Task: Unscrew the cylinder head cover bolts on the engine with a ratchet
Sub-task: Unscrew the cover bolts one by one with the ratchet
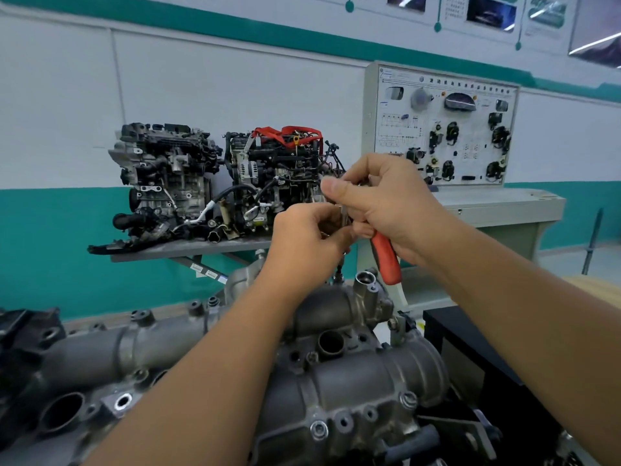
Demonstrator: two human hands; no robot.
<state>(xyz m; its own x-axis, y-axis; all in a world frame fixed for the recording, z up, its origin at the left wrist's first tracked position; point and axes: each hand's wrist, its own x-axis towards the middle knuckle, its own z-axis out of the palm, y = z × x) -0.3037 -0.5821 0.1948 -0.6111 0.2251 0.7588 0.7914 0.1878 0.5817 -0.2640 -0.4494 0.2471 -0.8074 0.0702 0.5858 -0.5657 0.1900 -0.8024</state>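
The engine (336, 381) fills the lower half of the frame, its grey cylinder head cover (353, 375) running from lower left toward the centre, with several bolts (319, 429) seated along its near edge at lower centre. Behind it, in the middle left, two other engines (218, 183) sit on a shelf (188, 248), and a white training panel (443, 126) stands at upper right.

Both hands are raised above the cover, at the centre of the frame. The right hand (386, 210) is curled round the ratchet (386, 257), whose red handle hangs down and slightly right from the fist toward the far end of the cover. The left hand (309, 233) pinches something small and metallic at the ratchet's head; what exactly it is cannot be made out, as the fingers cover it.

The cover lies directly below the hands, its long axis crossing beneath both forearms. The tool is well clear of every bolt, so it must be brought down and turned head-first. The near-edge bolts lie between the two arms, about equally reachable, I judge.
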